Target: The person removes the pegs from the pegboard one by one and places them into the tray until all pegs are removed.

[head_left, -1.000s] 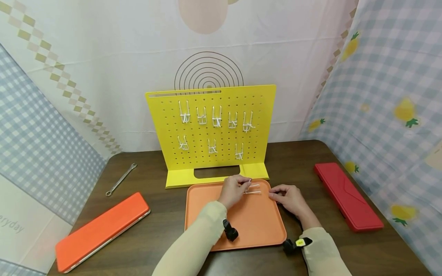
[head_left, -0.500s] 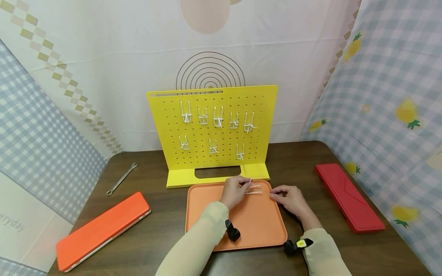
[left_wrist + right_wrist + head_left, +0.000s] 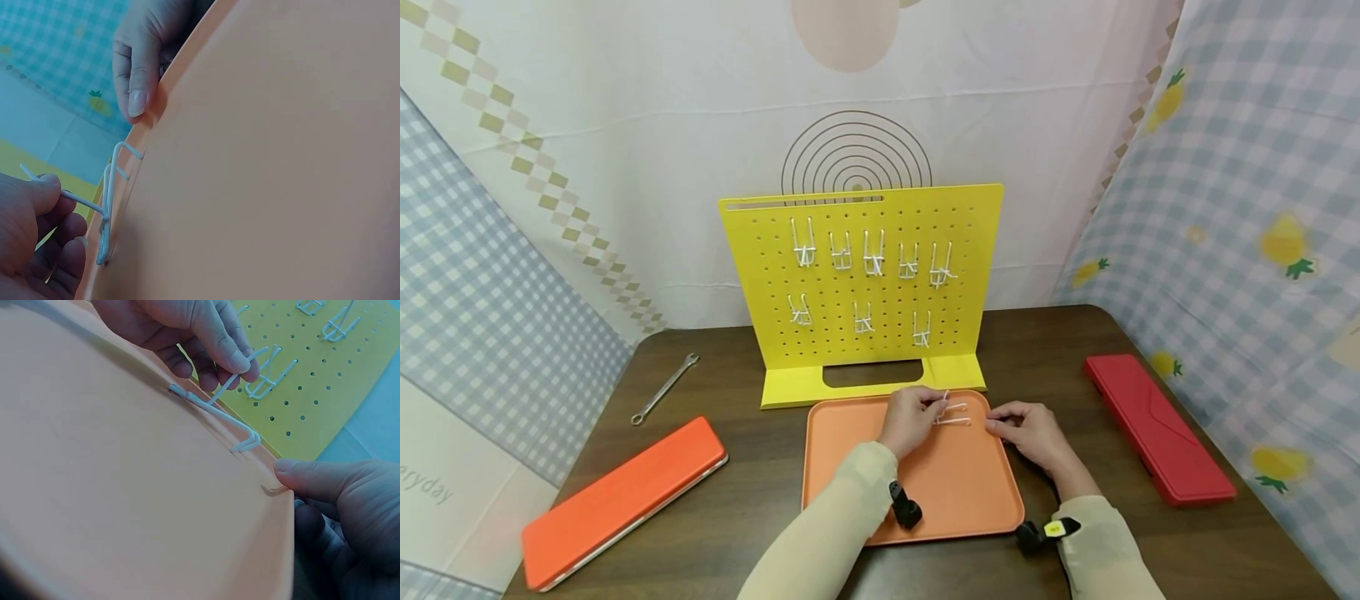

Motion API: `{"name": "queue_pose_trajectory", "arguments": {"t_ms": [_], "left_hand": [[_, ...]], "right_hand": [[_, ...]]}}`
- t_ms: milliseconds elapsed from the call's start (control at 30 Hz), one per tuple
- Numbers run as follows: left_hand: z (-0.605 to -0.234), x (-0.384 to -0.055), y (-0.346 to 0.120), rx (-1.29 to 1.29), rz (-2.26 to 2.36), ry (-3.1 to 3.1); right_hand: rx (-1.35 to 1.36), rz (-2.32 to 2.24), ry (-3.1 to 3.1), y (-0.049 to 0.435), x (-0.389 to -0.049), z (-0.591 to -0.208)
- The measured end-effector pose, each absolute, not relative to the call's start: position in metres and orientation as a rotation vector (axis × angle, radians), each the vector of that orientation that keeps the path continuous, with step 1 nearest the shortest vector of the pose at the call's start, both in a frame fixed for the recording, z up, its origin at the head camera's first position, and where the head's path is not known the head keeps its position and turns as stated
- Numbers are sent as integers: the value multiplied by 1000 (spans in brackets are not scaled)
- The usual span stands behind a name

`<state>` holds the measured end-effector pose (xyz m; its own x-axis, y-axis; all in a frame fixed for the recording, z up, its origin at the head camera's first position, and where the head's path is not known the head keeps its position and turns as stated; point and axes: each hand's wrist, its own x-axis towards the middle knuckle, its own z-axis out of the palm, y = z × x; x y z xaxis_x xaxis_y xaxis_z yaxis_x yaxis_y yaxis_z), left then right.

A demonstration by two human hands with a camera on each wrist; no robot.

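My left hand [image 3: 910, 418] pinches the straight stem of a white wire pegboard hook [image 3: 110, 203] between thumb and index finger. The hook's bent double prongs point toward the tray's right side, low over the surface; whether they touch it I cannot tell. Beneath lies an orange tray [image 3: 955, 492]. At its right rim, my right hand [image 3: 1033, 435] grips the edge, thumb on top in the right wrist view and the other fingers partly hidden below. Behind the tray stands a yellow pegboard [image 3: 842, 333] carrying several white wire hooks [image 3: 874, 260] in two rows.
A combination wrench [image 3: 664, 390] and an orange-red case [image 3: 625, 504] lie on the left of the dark wooden table [image 3: 760, 500]. On the right is a red case [image 3: 1157, 429]. Patterned cloth [image 3: 1225, 208] encloses the back and sides.
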<state>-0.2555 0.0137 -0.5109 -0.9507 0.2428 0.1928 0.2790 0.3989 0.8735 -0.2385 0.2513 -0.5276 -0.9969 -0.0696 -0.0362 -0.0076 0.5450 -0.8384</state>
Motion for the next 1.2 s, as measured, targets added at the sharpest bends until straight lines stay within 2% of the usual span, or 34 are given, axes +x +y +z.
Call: {"name": "queue_pose_trajectory", "arguments": {"t_ms": [1200], "left_hand": [[-512,-251,13,-515,-1548,-2624]], "right_hand": [[-86,-1487,2697,251,-239,-528]]}}
